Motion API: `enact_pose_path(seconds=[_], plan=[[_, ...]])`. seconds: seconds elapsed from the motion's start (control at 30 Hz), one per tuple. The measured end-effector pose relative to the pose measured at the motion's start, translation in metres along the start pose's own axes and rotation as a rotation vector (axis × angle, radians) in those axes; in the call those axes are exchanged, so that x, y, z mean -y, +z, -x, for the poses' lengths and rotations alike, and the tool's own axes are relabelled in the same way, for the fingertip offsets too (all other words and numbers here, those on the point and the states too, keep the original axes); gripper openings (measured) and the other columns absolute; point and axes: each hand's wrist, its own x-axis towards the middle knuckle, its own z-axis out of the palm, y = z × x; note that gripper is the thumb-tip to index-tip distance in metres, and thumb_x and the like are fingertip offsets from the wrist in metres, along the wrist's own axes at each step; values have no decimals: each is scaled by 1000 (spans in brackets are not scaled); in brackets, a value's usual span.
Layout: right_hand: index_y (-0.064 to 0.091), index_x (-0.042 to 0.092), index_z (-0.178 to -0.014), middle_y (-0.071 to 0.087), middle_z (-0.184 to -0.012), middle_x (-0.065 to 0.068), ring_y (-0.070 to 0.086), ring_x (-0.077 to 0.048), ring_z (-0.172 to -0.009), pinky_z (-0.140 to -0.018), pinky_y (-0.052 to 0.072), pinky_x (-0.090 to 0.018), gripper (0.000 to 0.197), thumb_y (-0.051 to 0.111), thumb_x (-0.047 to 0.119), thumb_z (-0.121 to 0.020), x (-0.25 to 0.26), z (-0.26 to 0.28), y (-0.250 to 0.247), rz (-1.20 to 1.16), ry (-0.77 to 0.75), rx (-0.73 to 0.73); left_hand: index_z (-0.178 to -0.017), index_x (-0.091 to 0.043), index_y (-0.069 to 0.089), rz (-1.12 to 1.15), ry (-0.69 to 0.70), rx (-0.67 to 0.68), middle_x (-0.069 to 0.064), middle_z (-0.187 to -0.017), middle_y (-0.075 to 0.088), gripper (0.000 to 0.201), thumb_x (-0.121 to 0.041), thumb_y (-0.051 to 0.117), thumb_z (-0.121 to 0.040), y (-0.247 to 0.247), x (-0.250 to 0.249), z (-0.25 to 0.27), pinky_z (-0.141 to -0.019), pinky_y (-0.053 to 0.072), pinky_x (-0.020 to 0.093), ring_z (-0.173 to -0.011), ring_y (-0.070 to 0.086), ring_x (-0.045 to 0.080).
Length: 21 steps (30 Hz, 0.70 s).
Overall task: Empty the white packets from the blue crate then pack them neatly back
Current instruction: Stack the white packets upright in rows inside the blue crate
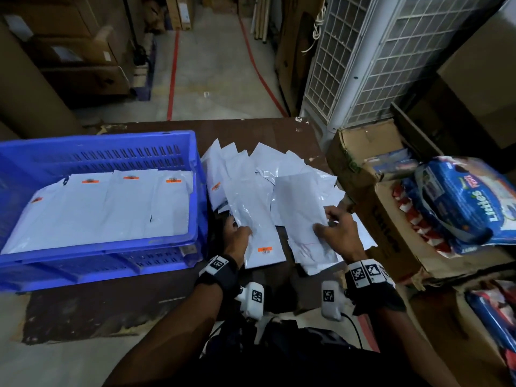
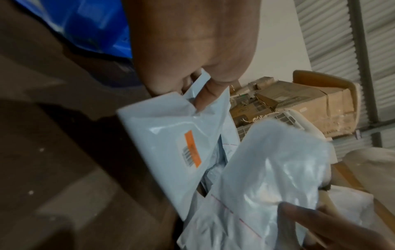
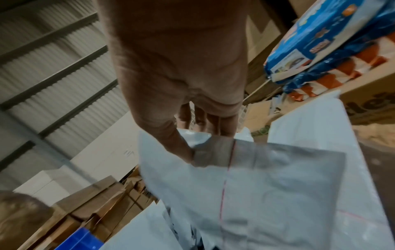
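left hand point(image 1: 237, 238) pinching packet point(image 1: 258, 222), right hand point(image 1: 336, 229) another

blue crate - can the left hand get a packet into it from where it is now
Probably yes. The blue crate sits open-topped just left of the left hand, with nothing between them. The hand already grips an orange-labelled packet, and only a flat layer of packets lies inside.

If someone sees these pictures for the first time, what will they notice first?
Probably the blue crate on the left, with white packets laid flat inside. Next, the loose pile of packets on the table beside it, where the left hand and right hand each hold one.
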Motion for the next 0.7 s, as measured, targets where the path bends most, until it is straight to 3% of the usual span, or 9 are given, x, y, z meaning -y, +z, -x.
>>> enact_pose_path(seconds=[0.1, 0.2, 0.33, 0.47, 0.57, 0.7], plan=[[68, 18, -93, 69, -87, 6, 64, -9, -82, -69, 47, -17, 21, 69, 3, -79, 12, -6, 1, -6, -159, 28, -118, -14, 59, 68, 0, -36, 6, -99, 70, 46, 12, 54, -79, 5, 11, -2, -70, 56, 27, -82, 64, 20], [67, 19, -86, 68, -82, 9, 63, -6, -78, -67, 47, -15, 20, 69, 2, -76, 19, -5, 8, 12, -316, 11, -124, -17, 60, 26, -5, -41, 4, -108, 72, 54, 5, 58, -75, 6, 28, -8, -81, 58, 32, -93, 68, 22], [66, 18, -88, 64, -92, 5, 59, -14, -88, -76, 45, -21, 29, 73, -1, -68, -7, -7, 27, 152, -439, 19, -99, -12, 63, -23, -45, -100, 3, -86, 68, 30, 9, 58, -79, 5, 37, -9, -63, 53, 23, -83, 65, 25], [66, 20, -82, 61, -91, -3, 57, -30, -95, -84, 44, -33, 29, 76, 2, -61, -60, -4, 48, 439, -392, 140, -118, -14, 49, -56, -136, -168, 1, -89, 63, 43, -4, 67, -81, 2, 44, -11, -78, 52, 33, -85, 63, 23], [69, 18, -85, 62, -97, -5, 58, -28, -98, -93, 35, -21, 29, 78, 3, -63, -82, -1, 52, 427, -345, 177, -123, -11, 52, -77, -169, -128, 11, -99, 69, 47, -8, 71, -79, -2, 50, -15, -89, 56, 49, -94, 67, 32], [68, 18, -99, 60, -107, -6, 57, -28, -104, -95, 36, -22, 36, 83, 14, -67, -93, -2, 53, 449, -357, 228, -116, -6, 62, -43, -159, -46, 18, -100, 71, 35, 4, 67, -83, -7, 46, -7, -85, 57, 49, -88, 68, 32]])
